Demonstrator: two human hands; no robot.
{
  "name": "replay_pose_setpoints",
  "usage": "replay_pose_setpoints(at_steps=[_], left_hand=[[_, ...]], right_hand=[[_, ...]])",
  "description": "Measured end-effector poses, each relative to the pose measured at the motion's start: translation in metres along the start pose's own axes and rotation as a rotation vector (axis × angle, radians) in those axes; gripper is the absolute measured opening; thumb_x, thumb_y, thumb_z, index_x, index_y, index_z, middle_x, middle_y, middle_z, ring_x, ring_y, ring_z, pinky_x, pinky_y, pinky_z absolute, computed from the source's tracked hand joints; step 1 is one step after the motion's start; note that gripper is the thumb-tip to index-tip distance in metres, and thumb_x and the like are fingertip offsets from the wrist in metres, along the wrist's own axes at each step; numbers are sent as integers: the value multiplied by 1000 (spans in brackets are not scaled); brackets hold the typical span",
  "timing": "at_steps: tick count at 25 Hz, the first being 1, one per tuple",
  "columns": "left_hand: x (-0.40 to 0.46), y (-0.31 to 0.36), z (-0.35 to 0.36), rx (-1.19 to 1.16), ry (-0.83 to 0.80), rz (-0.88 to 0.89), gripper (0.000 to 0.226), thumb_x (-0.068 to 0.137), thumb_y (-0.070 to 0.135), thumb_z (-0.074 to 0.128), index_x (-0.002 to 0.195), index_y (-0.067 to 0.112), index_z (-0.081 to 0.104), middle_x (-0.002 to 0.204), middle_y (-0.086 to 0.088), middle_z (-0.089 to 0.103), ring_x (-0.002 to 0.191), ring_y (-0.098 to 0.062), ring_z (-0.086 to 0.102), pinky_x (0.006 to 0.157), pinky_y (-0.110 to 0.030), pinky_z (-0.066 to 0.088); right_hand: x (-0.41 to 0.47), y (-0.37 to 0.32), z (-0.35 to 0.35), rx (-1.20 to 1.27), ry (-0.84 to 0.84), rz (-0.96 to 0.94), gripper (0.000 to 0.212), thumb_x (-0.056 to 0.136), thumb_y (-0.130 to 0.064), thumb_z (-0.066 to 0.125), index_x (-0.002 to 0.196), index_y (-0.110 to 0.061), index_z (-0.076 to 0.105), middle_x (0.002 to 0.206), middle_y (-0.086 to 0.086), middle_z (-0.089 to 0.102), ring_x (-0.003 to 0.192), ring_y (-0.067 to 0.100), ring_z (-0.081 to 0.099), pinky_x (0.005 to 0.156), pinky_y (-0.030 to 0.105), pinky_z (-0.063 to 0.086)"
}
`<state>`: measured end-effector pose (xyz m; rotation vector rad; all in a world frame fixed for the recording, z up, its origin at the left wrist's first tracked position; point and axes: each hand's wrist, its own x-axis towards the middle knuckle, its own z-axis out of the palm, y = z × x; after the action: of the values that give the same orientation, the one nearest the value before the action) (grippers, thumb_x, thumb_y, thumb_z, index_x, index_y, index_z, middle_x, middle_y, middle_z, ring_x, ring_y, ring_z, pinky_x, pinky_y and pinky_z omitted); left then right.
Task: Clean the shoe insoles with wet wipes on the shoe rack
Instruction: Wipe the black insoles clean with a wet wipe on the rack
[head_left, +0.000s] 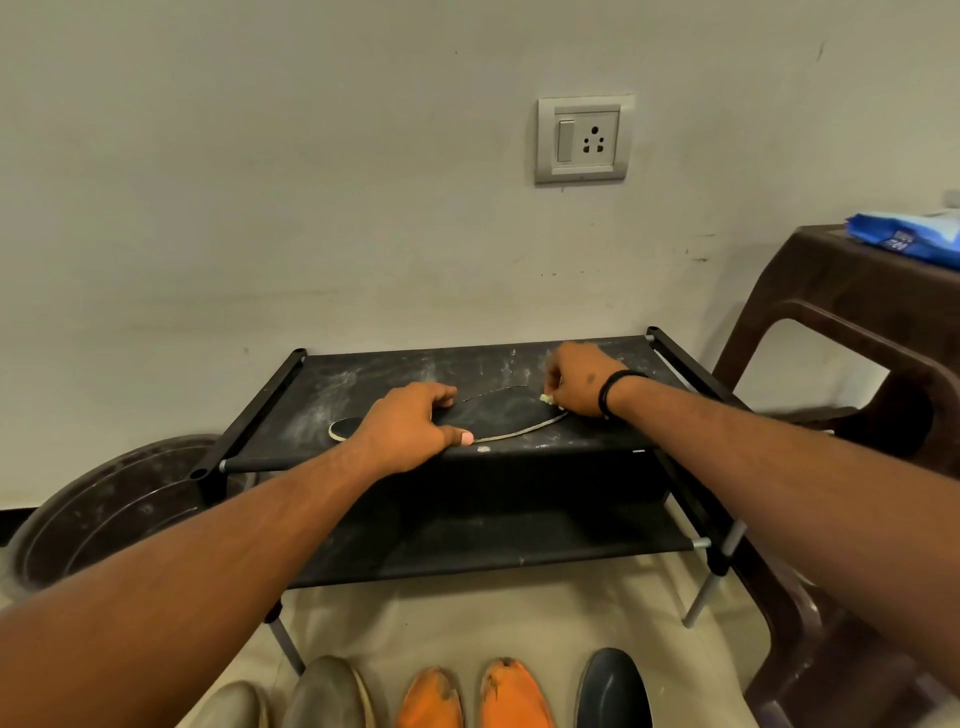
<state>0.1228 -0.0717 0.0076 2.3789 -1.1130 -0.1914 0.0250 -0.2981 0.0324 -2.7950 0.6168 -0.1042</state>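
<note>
Insole (498, 415) lies along the shoe rack (363, 374) front edge; left grip (410, 423) presses flat, right grip (571, 382) pinches wipe (545, 398).

We see grey switch-and-socket plate (583, 139) on scuffed pale wall (260, 182). Dark round tub (104, 512) on floor at left, against wall. Brown plastic chair (852, 395) at right; blue packet (906, 236) on its seat. Along bottom edge we count five shoe toes: two grey shoes (291, 699), two orange shoes (475, 696), one dark shoe (613, 691). Beige floor (519, 618) beneath.
</note>
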Motion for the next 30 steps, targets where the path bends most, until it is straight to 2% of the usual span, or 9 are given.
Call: replay_pose_setpoints(at_steps=[4,8,13,17,22,27,30], left_hand=[[0,0,0,-1,-2,8,74,82,40,78,145,19,47,142,0,56,129,-18,53,113,-39,40],[1,2,0,3,-3,6,75,81,40,78,146,19,46,143,0,55,130,-18,53,114,-40,39],[1,0,1,5,9,1,76,80,40,79,146,20,47,143,1,56,129,-17,53,113,-40,39],[1,-1,1,6,5,0,77,81,41,78,146,19,46,144,0,55,130,-17,52,113,-40,39],[1,0,0,-3,6,5,74,81,41,78,144,18,48,141,0,57,128,-18,54,112,-40,40],[1,-2,1,-11,4,0,78,80,42,79,146,17,45,142,0,56,130,-18,53,114,-41,39],[2,-1,1,-14,9,-1,79,79,41,80,146,17,46,141,0,57,129,-18,53,113,-42,40]], right_hand=[[-6,-5,-4,48,-105,-73,13,88,-3,64,86,-9,76,85,0,71,81,13,65,78,27,54],[5,-10,2,-76,13,22,14,91,-10,55,97,-9,68,100,8,69,91,27,66,86,42,56],[4,-37,20,-200,98,-4,27,91,-6,51,115,-12,60,117,12,62,105,33,61,87,42,52],[9,-45,19,-199,18,-106,24,90,-11,58,111,-16,65,113,10,66,100,30,63,89,43,54],[5,-27,1,-278,25,-38,17,91,-15,58,107,-15,62,104,9,64,90,29,62,85,42,55],[-9,-30,-3,-259,-22,-42,3,90,-14,56,91,-15,54,95,6,61,83,26,61,76,39,54],[-13,-44,4,-144,-57,-89,11,87,-8,57,93,-5,66,95,11,70,85,28,67,81,43,58]])
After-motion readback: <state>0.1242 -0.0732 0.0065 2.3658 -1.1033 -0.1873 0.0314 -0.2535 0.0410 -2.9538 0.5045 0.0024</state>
